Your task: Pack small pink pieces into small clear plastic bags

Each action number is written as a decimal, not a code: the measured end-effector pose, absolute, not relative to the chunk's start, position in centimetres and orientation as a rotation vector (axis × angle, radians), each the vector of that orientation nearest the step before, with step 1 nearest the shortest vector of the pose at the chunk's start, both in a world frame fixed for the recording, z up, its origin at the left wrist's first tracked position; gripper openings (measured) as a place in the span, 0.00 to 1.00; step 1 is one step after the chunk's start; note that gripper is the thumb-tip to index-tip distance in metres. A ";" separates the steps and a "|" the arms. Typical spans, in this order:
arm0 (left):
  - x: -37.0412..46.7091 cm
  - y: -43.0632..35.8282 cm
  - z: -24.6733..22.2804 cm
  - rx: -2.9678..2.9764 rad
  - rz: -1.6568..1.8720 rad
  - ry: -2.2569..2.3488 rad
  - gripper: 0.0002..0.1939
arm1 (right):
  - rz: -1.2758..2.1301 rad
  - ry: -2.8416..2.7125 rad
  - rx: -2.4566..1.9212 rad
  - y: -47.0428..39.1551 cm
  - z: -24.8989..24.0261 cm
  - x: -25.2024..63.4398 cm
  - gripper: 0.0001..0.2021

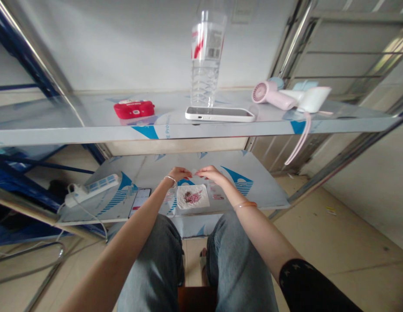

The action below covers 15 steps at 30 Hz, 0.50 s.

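Above the lower shelf, my left hand [181, 173] and my right hand [210, 173] face each other with fingers pinched. Between their fingertips is a small clear piece of plastic [194, 172], too small and blurred to name exactly; both hands seem to grip it. Just below them lies a white square sheet [201, 203] bearing a red and pink dotted picture [192, 197]. A small clear packet with pink contents [218, 197] lies right of the sheet, beside my right forearm. Clear packaging [169, 197] shows at the sheet's left, partly behind my left wrist.
A phone [142, 199] and a white power strip [100, 185] with cables lie left on the lower shelf [266, 190]. The upper shelf [169, 119] holds a red case [134, 110], a water bottle [206, 65], a white-cased phone [221, 115] and a pink handheld fan [273, 95].
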<state>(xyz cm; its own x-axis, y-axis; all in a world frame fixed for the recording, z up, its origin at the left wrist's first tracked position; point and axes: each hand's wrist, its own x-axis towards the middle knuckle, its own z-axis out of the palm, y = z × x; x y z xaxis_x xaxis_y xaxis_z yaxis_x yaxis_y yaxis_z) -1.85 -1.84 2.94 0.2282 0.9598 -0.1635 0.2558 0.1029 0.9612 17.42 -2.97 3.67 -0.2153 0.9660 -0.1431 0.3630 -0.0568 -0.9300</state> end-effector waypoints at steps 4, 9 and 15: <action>-1.9 -1.9 2.9 1.359 0.827 1.258 0.08 | 1.243 -1.652 -1.399 -3.0 3.9 17.4 0.08; -2.1 -1.8 2.8 1.346 0.815 1.240 0.10 | 1.252 -1.661 -1.374 -3.0 4.1 17.4 0.07; -2.1 -2.3 3.3 1.429 0.725 1.200 0.14 | 1.316 -1.658 -1.364 -2.9 3.7 17.0 0.04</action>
<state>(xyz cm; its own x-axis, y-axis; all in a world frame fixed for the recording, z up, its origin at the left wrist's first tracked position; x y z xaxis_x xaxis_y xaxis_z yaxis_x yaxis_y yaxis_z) -2.09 -2.27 3.27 0.3042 0.9358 -0.1781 0.2776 0.0918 0.9563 17.03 -2.92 3.74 -0.2800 0.9514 -0.1284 0.3410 -0.0265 -0.9397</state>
